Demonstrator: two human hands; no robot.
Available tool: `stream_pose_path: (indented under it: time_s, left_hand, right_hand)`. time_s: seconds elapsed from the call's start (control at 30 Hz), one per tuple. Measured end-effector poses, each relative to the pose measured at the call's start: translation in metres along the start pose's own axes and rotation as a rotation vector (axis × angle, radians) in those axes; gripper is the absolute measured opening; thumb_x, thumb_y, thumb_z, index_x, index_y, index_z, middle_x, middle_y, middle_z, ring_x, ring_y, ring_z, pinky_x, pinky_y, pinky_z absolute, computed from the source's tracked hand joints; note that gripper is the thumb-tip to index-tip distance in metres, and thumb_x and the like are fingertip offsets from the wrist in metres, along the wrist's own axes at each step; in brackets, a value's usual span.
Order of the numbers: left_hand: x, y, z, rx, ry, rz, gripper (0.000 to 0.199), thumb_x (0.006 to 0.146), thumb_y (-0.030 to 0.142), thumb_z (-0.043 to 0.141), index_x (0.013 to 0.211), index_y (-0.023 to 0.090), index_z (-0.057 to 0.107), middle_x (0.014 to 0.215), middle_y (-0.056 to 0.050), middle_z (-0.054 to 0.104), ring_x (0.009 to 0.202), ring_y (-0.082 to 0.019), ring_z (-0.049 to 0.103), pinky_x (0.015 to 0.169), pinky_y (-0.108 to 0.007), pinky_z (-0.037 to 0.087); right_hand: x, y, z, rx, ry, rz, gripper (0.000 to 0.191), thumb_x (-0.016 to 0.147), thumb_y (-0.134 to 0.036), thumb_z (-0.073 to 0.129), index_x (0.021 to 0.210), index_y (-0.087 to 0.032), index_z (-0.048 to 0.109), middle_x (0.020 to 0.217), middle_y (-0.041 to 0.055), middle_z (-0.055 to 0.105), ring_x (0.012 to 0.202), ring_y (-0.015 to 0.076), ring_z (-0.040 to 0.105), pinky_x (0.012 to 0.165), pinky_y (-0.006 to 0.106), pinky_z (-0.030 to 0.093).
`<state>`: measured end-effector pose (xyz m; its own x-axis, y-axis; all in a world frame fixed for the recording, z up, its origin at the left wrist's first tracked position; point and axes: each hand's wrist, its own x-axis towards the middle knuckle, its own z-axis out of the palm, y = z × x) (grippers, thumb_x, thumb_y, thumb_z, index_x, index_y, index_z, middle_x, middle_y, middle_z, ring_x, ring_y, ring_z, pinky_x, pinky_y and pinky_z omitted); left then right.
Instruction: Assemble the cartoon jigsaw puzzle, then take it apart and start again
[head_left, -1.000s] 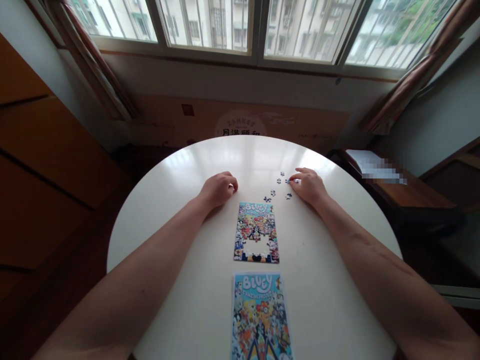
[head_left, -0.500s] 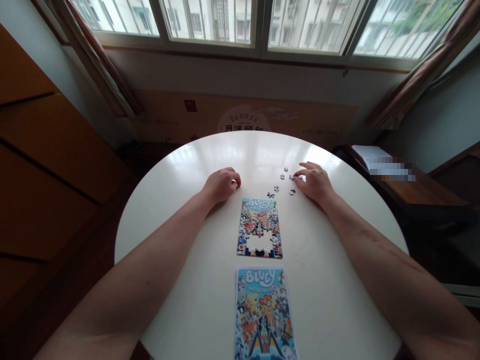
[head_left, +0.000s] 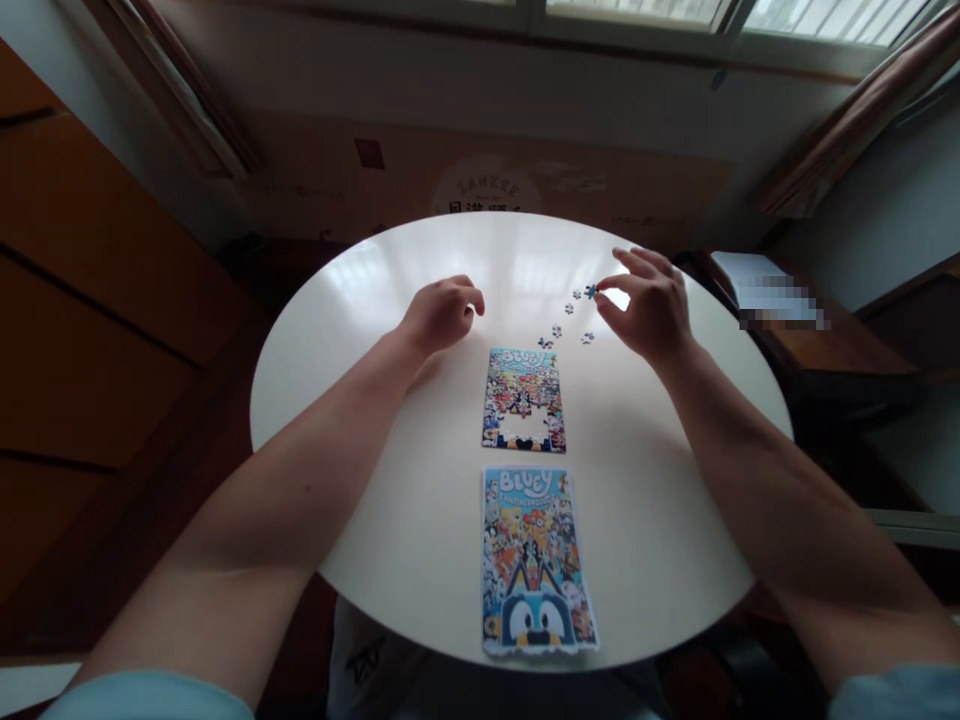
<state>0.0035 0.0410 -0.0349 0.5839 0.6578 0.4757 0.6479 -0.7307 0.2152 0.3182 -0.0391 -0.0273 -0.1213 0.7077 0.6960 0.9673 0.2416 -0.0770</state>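
Right hand (head_left: 651, 308): upper right, pinching a puzzle piece (head_left: 591, 292).
Left hand (head_left: 441, 312): upper centre, curled, grip unclear.
Gapped puzzle (head_left: 523, 381): centre.

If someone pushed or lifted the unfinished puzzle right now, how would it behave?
The puzzle would probably slide easily, lying flat on the glossy table. It may sag or come apart when lifted, as its lower half has a jagged gap. Looking thin, it is probably light.

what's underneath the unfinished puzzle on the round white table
Through the gap in the lower half of the puzzle, the white table shows. Anything beneath its joined part is covered, so I can't tell what is there.
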Motion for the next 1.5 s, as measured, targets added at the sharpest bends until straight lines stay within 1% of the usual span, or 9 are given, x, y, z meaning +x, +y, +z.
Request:
stream_pose_path:
  time_s: [0.1,0.2,0.33,0.47,0.57,0.67,0.9,1.17,1.5]
  left_hand:
    - [0.001,0.006,-0.009,-0.002,0.036,0.025,0.036,0.074,0.007,0.042,0.078,0.02,0.075,0.096,-0.005,0.07,0.08,-0.018,0.063,0.076,-0.033,0.048]
    - [0.007,0.014,-0.025,-0.057,0.066,0.046,0.032,0.072,0.007,0.042,0.07,0.018,0.073,0.079,-0.004,0.068,0.075,-0.017,0.061,0.075,-0.033,0.047]
    - [0.02,0.023,-0.051,-0.163,0.038,0.027,0.029,0.073,0.009,0.044,0.074,0.017,0.072,0.073,-0.003,0.064,0.076,-0.017,0.061,0.078,-0.033,0.046]
    - [0.022,0.033,-0.071,-0.206,-0.293,-0.04,0.028,0.075,0.013,0.048,0.087,0.013,0.074,0.075,-0.002,0.063,0.077,-0.017,0.062,0.075,-0.033,0.044]
    - [0.01,0.049,-0.075,-0.219,-0.58,-0.03,0.025,0.073,0.016,0.052,0.085,0.018,0.074,0.074,0.001,0.063,0.073,-0.016,0.062,0.071,-0.03,0.043]
    - [-0.008,0.066,-0.07,-0.281,-0.716,0.038,0.022,0.072,0.015,0.051,0.078,0.02,0.072,0.072,0.001,0.066,0.071,-0.016,0.061,0.067,-0.028,0.042]
    - [-0.033,0.08,-0.061,-0.219,-0.727,0.179,0.015,0.08,0.026,0.056,0.085,0.022,0.069,0.075,-0.002,0.068,0.063,-0.014,0.056,0.057,-0.027,0.035]
    - [-0.038,0.081,-0.058,-0.212,-0.754,0.208,0.023,0.081,0.041,0.065,0.071,0.021,0.058,0.065,0.0,0.061,0.056,-0.013,0.049,0.052,-0.028,0.029]
    - [-0.039,0.084,-0.052,-0.202,-0.764,0.236,0.027,0.078,0.039,0.069,0.062,0.02,0.057,0.057,0.001,0.054,0.05,-0.011,0.041,0.049,-0.029,0.025]
  right_hand:
    - [0.009,-0.02,-0.015,0.014,0.005,-0.05,0.022,0.091,-0.035,0.057,0.094,-0.021,0.074,0.14,0.0054,0.058,0.135,0.0327,0.049,0.111,0.055,0.038]
    - [0.013,-0.043,-0.032,0.049,-0.002,-0.119,0.019,0.091,-0.033,0.057,0.095,-0.023,0.072,0.14,0.0036,0.058,0.133,0.0335,0.05,0.111,0.054,0.038]
    - [-0.002,-0.072,-0.057,0.12,-0.067,-0.234,0.015,0.089,-0.031,0.06,0.097,-0.026,0.071,0.139,-0.0008,0.059,0.131,0.0329,0.051,0.109,0.052,0.041]
    - [-0.031,-0.09,-0.069,0.199,-0.178,-0.277,0.015,0.09,-0.029,0.061,0.099,-0.028,0.072,0.136,-0.0039,0.061,0.129,0.0295,0.054,0.107,0.049,0.045]
    - [-0.05,-0.098,-0.065,0.249,-0.237,-0.28,0.016,0.09,-0.028,0.061,0.101,-0.028,0.073,0.134,-0.0029,0.063,0.128,0.0285,0.055,0.107,0.049,0.045]
    - [-0.062,-0.105,-0.055,0.296,-0.27,-0.305,0.017,0.091,-0.027,0.061,0.101,-0.027,0.074,0.132,-0.0014,0.065,0.126,0.026,0.057,0.105,0.046,0.046]
    - [-0.073,-0.112,-0.041,0.387,-0.353,-0.341,0.012,0.092,-0.03,0.062,0.098,-0.026,0.072,0.128,-0.0014,0.067,0.12,0.023,0.059,0.1,0.043,0.047]
    - [-0.075,-0.11,-0.04,0.41,-0.426,-0.317,0.012,0.089,-0.03,0.064,0.097,-0.027,0.073,0.129,-0.0021,0.067,0.119,0.025,0.059,0.096,0.045,0.048]
    - [-0.072,-0.113,-0.045,0.42,-0.484,-0.301,0.007,0.087,-0.03,0.067,0.089,-0.027,0.073,0.128,-0.0024,0.067,0.117,0.0256,0.059,0.097,0.046,0.046]
